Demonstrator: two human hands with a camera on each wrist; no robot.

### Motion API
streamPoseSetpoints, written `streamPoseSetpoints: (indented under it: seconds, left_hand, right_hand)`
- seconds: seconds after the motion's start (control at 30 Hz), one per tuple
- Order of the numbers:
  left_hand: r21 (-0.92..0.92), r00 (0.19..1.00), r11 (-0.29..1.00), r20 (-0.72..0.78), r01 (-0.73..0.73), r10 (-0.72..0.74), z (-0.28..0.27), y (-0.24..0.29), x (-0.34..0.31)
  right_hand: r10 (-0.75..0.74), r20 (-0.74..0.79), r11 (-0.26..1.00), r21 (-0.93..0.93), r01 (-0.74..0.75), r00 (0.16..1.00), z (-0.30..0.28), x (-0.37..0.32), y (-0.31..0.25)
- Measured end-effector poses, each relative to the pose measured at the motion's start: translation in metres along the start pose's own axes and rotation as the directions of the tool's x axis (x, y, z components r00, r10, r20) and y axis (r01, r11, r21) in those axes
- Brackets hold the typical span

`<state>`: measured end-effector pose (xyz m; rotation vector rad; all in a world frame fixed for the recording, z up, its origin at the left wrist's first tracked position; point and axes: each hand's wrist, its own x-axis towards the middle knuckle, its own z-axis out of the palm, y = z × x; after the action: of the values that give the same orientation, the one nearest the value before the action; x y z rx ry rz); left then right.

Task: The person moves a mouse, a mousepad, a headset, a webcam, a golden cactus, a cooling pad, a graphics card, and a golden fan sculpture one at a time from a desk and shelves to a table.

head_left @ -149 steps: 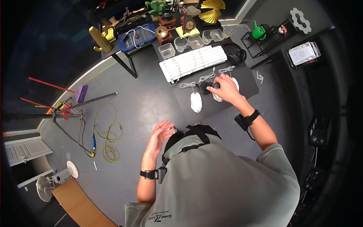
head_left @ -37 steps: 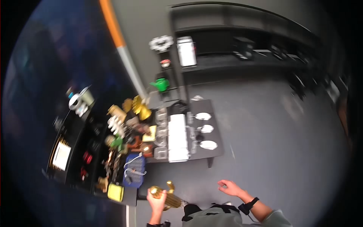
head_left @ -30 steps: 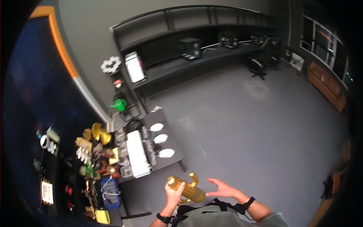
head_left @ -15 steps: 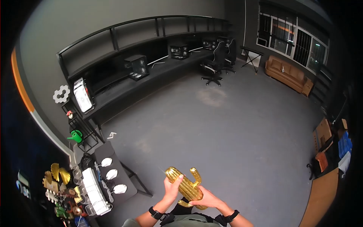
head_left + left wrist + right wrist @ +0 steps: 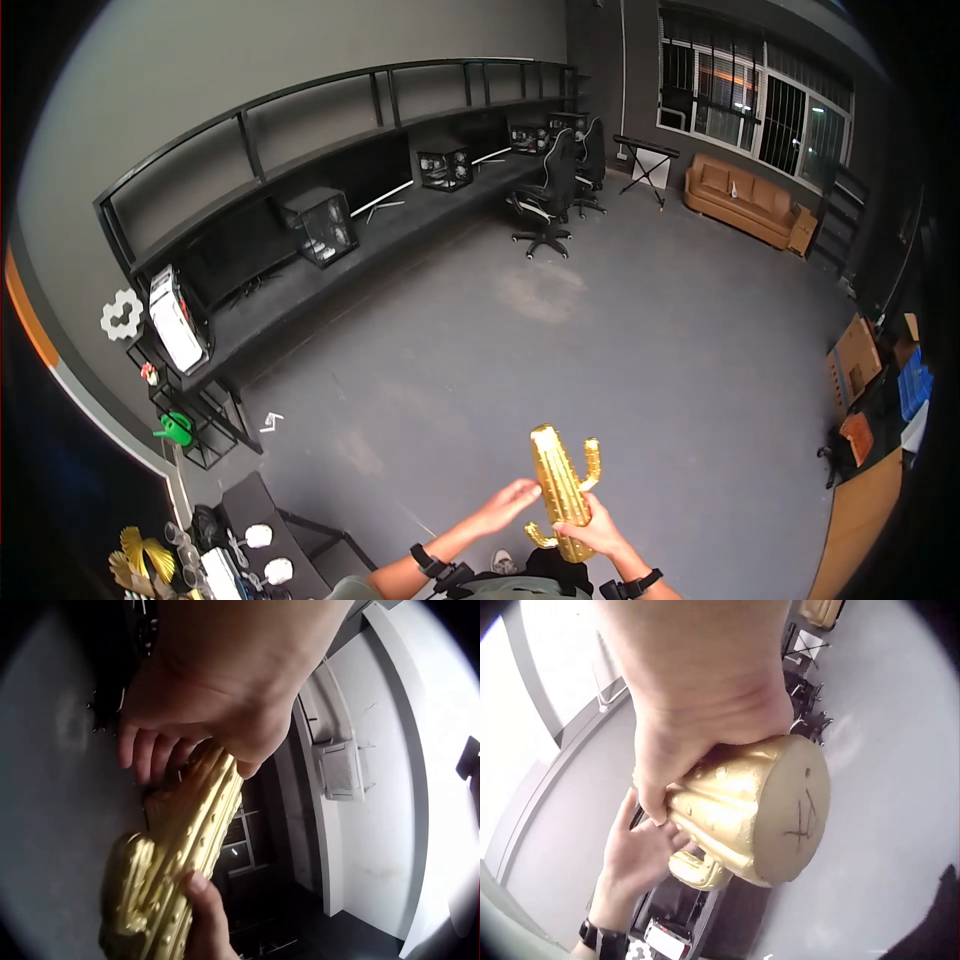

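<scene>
A golden cactus ornament (image 5: 560, 482) with two side arms stands nearly upright in front of the body, over the floor. My right hand (image 5: 598, 530) grips it around its lower part, thumb across the ribbed front. In the right wrist view, its flat pale base (image 5: 793, 814) with dark marks faces the camera. My left hand (image 5: 512, 504) is beside the upper body of the cactus, fingers loosely extended and fingertips right at its side. The left wrist view shows the left hand (image 5: 214, 712) over the top of the cactus, its fingers apart and uncurled.
At lower left, a small dark table (image 5: 262, 515) bears white computer mice (image 5: 277, 571), a white keyboard and a gold fan-shaped ornament (image 5: 145, 555). A long black desk (image 5: 300, 295) runs along the wall. Office chairs (image 5: 545, 205) and a brown sofa (image 5: 740, 198) stand farther back.
The left hand picked up the cactus near the cluttered table, and the right hand took hold of its lower end. The body turned right; the cactus came upright and the left hand loosened.
</scene>
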<state>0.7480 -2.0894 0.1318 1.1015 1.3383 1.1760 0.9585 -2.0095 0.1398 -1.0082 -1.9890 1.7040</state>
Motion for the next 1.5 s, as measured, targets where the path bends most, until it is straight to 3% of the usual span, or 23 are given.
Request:
streamPoseSetpoints:
  seconds: [0.07,0.2,0.27,0.4,0.47,0.5,0.57,0.67,0.73,0.83,0.97,1.2,1.33,1.43,1.5]
  left_hand:
    - [-0.143,0.988,0.980,0.084,0.140,-0.129,-0.005,-0.015,0.020]
    - [-0.065,0.978,0.982,0.123,0.178,-0.169,-0.022,-0.019,0.070]
    - [0.003,0.990,0.997,0.122,0.072,-0.072,-0.035,-0.019,0.105]
    - [0.026,0.989,0.994,0.108,0.103,-0.105,-0.061,-0.009,0.188]
    - [-0.113,0.982,0.981,-0.078,0.161,-0.170,-0.071,0.004,0.232]
    - [-0.097,0.984,0.983,-0.068,0.155,-0.162,-0.077,0.014,0.258]
    - [-0.563,0.935,0.807,-0.161,0.177,-0.317,-0.089,0.035,0.298]
    - [-0.703,0.939,0.704,-0.164,0.104,-0.303,-0.110,0.059,0.357]
    - [-0.719,0.926,0.690,-0.205,0.077,-0.317,-0.118,0.073,0.391]
    - [-0.803,0.913,0.589,-0.300,-0.086,-0.276,-0.132,0.085,0.438]
    - [-0.819,0.895,0.547,-0.362,-0.173,-0.259,-0.153,0.082,0.510]
    - [-0.807,0.906,0.575,-0.336,-0.136,-0.256,-0.208,0.083,0.676]
    - [-0.798,0.945,0.598,-0.248,-0.076,-0.212,-0.239,0.121,0.767]
    - [-0.728,0.976,0.684,-0.179,-0.045,-0.127,-0.263,0.129,0.835]
    - [-0.666,0.985,0.746,-0.131,-0.005,-0.110,-0.275,0.137,0.866]
  right_hand:
    - [-0.027,-0.049,0.973,0.226,0.037,0.998,-0.012,0.031,-0.001]
    - [-0.040,-0.044,0.954,0.295,0.051,0.998,-0.030,0.102,0.009]
    - [-0.035,-0.038,0.942,0.333,0.046,0.999,-0.038,0.138,0.004]
    - [-0.042,-0.003,0.934,0.356,0.040,0.999,-0.067,0.219,-0.011]
    - [-0.060,0.063,0.953,0.302,0.038,0.996,-0.087,0.268,-0.025]
    - [-0.044,0.059,0.971,0.237,0.029,0.997,-0.101,0.290,-0.035]
    - [-0.100,0.073,0.966,0.245,0.079,0.992,-0.125,0.343,-0.043]
    - [-0.150,0.132,0.965,0.236,0.116,0.980,-0.157,0.406,-0.066]
    - [-0.166,0.135,0.916,0.389,0.102,0.977,-0.167,0.445,-0.078]
    - [-0.213,0.076,0.882,0.444,0.158,0.974,-0.171,0.490,-0.081]
    - [-0.168,0.112,0.920,0.375,0.115,0.979,-0.199,0.550,-0.089]
    - [-0.146,0.034,0.952,0.278,0.131,0.989,-0.263,0.693,-0.093]
    - [-0.156,-0.032,0.932,0.326,0.158,0.987,-0.301,0.777,-0.103]
    - [-0.168,0.019,0.842,0.523,0.133,0.986,-0.342,0.825,-0.106]
    - [-0.107,-0.124,0.735,0.659,0.162,0.987,-0.367,0.849,-0.103]
